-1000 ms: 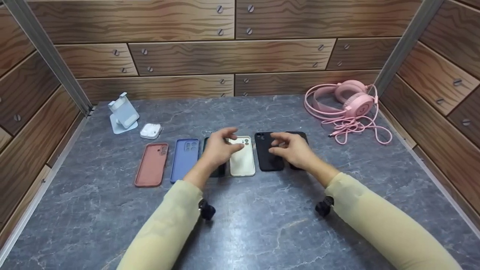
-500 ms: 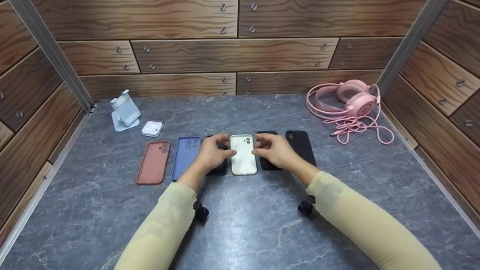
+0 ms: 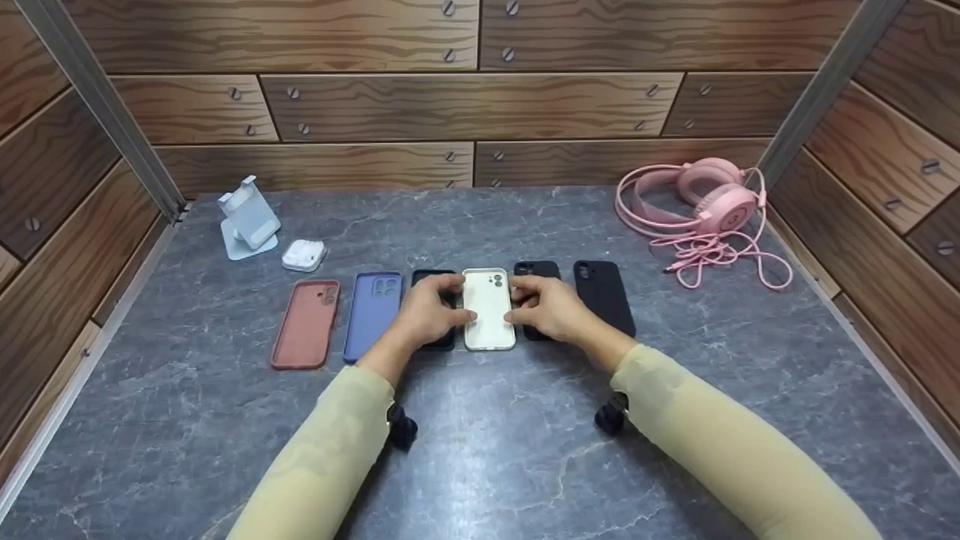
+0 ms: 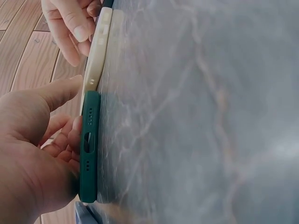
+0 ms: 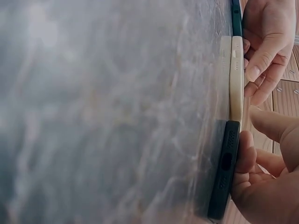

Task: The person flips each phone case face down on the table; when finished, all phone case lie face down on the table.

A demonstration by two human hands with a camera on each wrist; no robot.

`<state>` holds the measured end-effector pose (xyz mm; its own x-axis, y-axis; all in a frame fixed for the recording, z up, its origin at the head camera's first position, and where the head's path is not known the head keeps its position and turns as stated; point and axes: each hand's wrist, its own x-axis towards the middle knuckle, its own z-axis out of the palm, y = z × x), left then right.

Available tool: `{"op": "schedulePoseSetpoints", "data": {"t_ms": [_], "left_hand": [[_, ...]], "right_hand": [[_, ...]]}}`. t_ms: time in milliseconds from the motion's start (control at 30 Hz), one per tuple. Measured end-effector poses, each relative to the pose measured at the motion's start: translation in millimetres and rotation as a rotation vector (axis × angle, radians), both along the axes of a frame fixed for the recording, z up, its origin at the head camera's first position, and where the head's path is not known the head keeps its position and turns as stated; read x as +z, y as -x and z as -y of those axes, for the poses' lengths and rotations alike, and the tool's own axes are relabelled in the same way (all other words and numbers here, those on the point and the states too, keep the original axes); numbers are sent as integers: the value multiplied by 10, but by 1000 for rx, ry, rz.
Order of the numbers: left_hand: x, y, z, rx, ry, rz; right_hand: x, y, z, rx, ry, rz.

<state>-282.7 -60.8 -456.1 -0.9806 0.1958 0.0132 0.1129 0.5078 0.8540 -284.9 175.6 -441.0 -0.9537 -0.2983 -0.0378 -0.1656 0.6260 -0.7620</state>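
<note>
A cream-white phone case (image 3: 489,330) lies flat between my hands in the head view, camera cutout at its upper right. My left hand (image 3: 424,307) has its thumb and index finger at the case's left edge. At the right edge are the thumb and index finger of my right hand (image 3: 551,307). Beneath my left hand is a dark green phone case (image 4: 88,149), partly hidden. A black phone case (image 5: 224,170) lies partly hidden under my right hand. Both wrist views show relaxed, bent fingers. Whether every fingertip touches the cream-white case I cannot tell.
In the same row lie a reddish phone case (image 3: 304,326), a blue phone case (image 3: 369,315) and another black phone case (image 3: 604,296). Farther back are a pale blue phone stand (image 3: 251,221), white earphones in a small clear box (image 3: 304,256) and pink headphones (image 3: 720,206) with a coiled cable.
Both hands have come down from above the row to the cream-white case's sides, my right hand moving left off the right-hand black case. Over the last half second they have barely moved.
</note>
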Motion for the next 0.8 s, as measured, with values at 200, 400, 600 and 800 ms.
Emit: {"op": "schedulePoseSetpoints", "data": {"t_ms": [200,400,600,800], "left_hand": [[-2,-16,-13,-8,88,-43],[-8,-12,-21,-32,156,-72],[-16,-10,-25,-49,206,-97],[-6,-34,-56,-44,233,-98]], "right_hand": [[-11,-9,0,15,-33,-1],[0,-21,5,22,-43,3],[19,-41,35,23,-104,-11],[42,-65,84,-12,-127,-11]]}}
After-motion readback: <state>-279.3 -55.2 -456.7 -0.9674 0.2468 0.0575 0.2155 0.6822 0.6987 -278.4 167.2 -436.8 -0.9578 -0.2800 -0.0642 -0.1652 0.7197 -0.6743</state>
